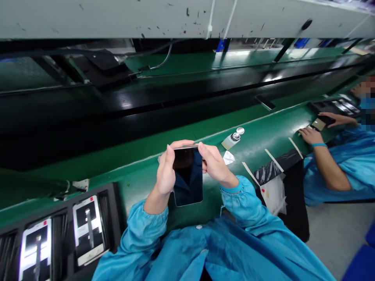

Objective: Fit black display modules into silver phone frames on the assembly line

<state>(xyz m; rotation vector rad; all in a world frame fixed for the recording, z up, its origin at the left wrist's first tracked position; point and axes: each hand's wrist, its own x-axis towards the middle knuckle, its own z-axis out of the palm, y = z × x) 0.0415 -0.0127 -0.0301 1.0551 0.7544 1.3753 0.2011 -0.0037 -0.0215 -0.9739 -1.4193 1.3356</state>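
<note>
Dark-screened phone point(188, 181) between left hand point(165, 171) and right hand point(215, 163)

The phone point(188, 183) shows glossy black with deep-blue reflections, rimmed in pale silver. Plain bright-blue sleeves point(148, 224) flank it, and the co-worker's sleeve point(361, 168) on the right is a similar blue, near a turquoise wristband point(319, 144). The counter point(137, 183) is a shiny green; the far belt point(140, 103) runs black, streaked with white glare. Farther off, a pale grey beam point(117, 19) is flecked with black. At near left, a black tray point(115, 203) carries panels point(83, 234) patched white and black, marked with red. On the right I see a white tissue point(229, 158), a pale yellowish bottle point(229, 143), cream tape strips point(274, 160) and black cloth point(295, 203).
</note>
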